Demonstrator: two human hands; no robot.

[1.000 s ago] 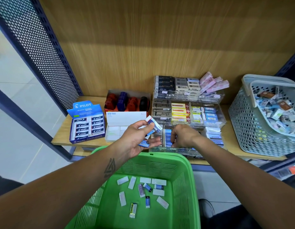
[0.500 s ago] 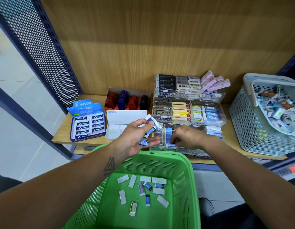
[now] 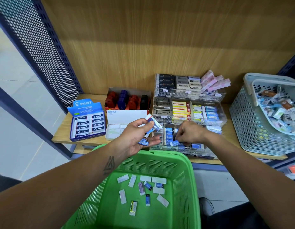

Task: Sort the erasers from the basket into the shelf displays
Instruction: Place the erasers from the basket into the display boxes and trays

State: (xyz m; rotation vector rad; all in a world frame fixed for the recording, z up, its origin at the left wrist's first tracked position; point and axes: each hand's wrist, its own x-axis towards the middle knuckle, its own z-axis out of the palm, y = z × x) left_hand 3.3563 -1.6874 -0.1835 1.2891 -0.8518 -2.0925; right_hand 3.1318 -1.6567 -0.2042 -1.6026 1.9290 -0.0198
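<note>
Green basket (image 3: pixel 189 171): slotted plastic, slight sheen. Shelf (image 3: pixel 64 129) and back panel (image 3: pixel 160 38): matt wood grain. Tiered display (image 3: pixel 222 119): clear glossy plastic. Side panel (image 3: pixel 44 52): perforated metal.

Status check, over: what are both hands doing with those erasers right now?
Left hand grips several blue erasers. Right hand pinches one eraser at the clear display tray. Green basket holds more. Nothing blocking.

Change over the last second: the right hand (image 3: pixel 190 132) has shifted forward and down into the front tier of the clear shelf display (image 3: pixel 184 150), where its fingertips now pinch a blue-sleeved eraser (image 3: pixel 175 142) among the blue rows; a second ago it hovered just above them.
</note>
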